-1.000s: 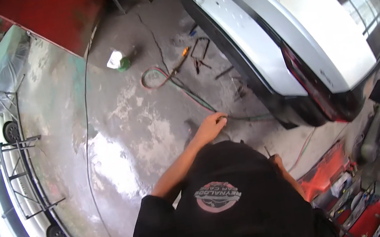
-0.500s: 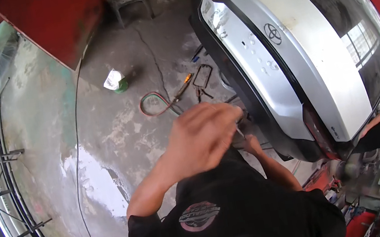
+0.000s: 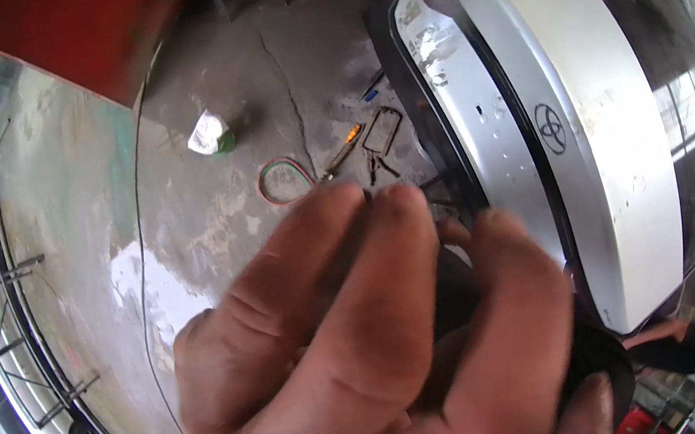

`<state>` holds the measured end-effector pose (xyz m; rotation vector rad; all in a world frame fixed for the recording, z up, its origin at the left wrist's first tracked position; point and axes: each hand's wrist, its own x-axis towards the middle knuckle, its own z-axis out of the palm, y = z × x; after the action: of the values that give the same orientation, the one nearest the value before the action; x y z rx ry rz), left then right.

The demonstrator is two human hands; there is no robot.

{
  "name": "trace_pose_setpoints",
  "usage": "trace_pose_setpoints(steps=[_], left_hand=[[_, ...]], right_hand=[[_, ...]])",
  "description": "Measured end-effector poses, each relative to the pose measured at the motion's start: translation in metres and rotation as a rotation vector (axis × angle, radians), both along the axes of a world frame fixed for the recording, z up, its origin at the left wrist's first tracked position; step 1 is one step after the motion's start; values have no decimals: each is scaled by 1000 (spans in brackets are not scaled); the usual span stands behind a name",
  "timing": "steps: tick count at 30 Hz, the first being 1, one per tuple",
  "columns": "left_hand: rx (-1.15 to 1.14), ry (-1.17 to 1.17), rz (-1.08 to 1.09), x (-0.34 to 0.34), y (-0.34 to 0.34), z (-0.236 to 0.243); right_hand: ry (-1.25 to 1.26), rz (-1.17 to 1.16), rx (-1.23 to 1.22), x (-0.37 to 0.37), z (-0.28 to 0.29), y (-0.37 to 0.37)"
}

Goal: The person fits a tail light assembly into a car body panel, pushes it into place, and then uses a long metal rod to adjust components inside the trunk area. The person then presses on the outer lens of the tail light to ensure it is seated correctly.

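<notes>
My left hand [image 3: 364, 370] is raised very close in the head view and covers much of its lower middle. Its fingers are bent but spread apart, and I see nothing held between them. Beyond them, a small piece of my right hand [image 3: 453, 233] shows near the car's dark bumper; its fingers and anything in them are hidden. To the right stands a silver car [image 3: 625, 170], its rear toward me, with several small pale spots and a little dark hole on the panel [image 3: 497, 146] below the emblem.
On the concrete floor lie a red-and-green hose loop [image 3: 284, 181], an orange-handled tool [image 3: 345, 148], a dark metal frame [image 3: 382, 131] and a blue-tipped tool [image 3: 371, 94]. A white-topped green container [image 3: 210, 134] stands farther left. A white car [image 3: 27, 390] and black racks are at the left edge.
My left hand has come up much closer to the camera, and its fingers have spread. The view has shifted slightly. My right hand, earlier around a thin rod, is now mostly hidden.
</notes>
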<state>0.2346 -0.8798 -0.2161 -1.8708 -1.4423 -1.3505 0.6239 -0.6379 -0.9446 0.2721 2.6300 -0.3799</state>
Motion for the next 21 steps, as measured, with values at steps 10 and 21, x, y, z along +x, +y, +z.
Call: trace_pose_setpoints(steps=[10, 21], left_hand=[[-553, -135, 106, -118, 100, -39], [-1385, -208, -238, -313, 245, -284]], right_hand=[[67, -832, -184, -205, 101, 85], [316, -899, -164, -278, 118, 94]])
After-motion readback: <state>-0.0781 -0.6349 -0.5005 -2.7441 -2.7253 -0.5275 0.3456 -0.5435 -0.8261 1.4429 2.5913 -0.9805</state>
